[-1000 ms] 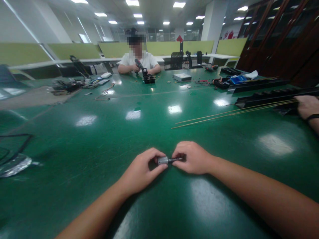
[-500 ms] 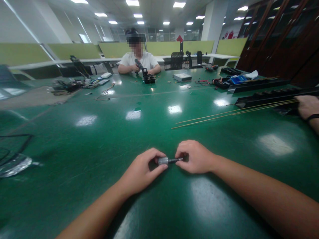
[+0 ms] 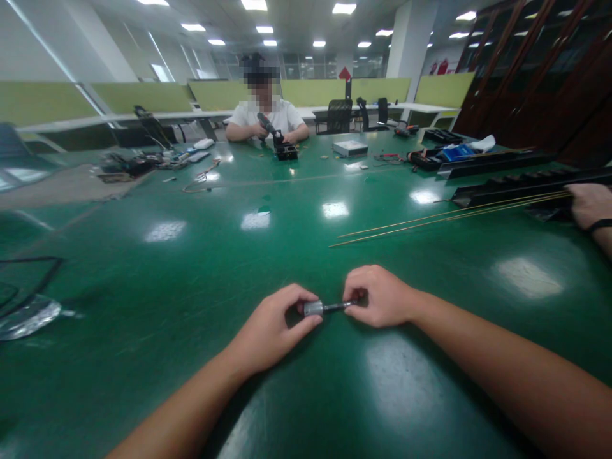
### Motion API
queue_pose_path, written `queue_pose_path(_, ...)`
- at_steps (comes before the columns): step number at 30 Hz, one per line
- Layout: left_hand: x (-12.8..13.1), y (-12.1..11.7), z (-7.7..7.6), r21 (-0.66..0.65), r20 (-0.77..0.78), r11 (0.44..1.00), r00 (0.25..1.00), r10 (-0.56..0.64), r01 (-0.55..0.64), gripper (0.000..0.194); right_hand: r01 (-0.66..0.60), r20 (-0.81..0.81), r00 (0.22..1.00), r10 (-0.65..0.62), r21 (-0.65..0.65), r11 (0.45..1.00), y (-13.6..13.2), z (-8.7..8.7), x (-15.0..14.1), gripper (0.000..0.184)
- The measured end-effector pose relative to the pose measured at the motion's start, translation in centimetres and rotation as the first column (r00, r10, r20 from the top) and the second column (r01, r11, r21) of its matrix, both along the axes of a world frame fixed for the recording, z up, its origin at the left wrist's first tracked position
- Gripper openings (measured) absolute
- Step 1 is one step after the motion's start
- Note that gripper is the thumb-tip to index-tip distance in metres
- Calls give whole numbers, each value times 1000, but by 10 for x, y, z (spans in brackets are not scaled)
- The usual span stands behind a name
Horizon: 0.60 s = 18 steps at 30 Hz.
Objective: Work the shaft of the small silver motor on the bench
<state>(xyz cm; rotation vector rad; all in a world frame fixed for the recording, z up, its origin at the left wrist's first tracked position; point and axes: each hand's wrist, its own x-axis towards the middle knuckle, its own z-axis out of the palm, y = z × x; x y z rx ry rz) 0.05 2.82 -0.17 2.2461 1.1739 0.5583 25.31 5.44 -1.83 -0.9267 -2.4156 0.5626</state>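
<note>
My left hand (image 3: 272, 328) grips a short silver cylinder (image 3: 313, 308) between thumb and fingers, low over the table's near middle. From the cylinder's right end runs a thin dark shaft (image 3: 333, 307). My right hand (image 3: 380, 296) is closed, with thumb and forefinger pinched at the far end of that shaft. Its fingers partly cover the tip, so I cannot tell whether a separate small piece is held there. The exact kind of the cylinder with its shaft does not show.
Thin brass-coloured rods (image 3: 401, 229) lie ahead to the right, near another person's hand (image 3: 593, 205) and black metal channels (image 3: 516, 188). A person (image 3: 265, 115) across the green table (image 3: 201, 274) holds a dark tool. Cables and clear plastic (image 3: 31, 315) lie at left.
My right hand has slid slightly to the right along the shaft, showing more of it. My left hand and the silver cylinder have stayed in place.
</note>
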Motion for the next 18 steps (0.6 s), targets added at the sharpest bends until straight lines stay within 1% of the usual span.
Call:
queue_pose_path(11,-2,0,-1,2,2,1000,1000,-2,2,18,-12,9,1000,12,-23,1000,3,2,5,5)
queue_pose_path(18,-1,0,-1,2,8,1000,1000,-5,5,18,-37,-5,999,37,-93,995,12,2,14,5)
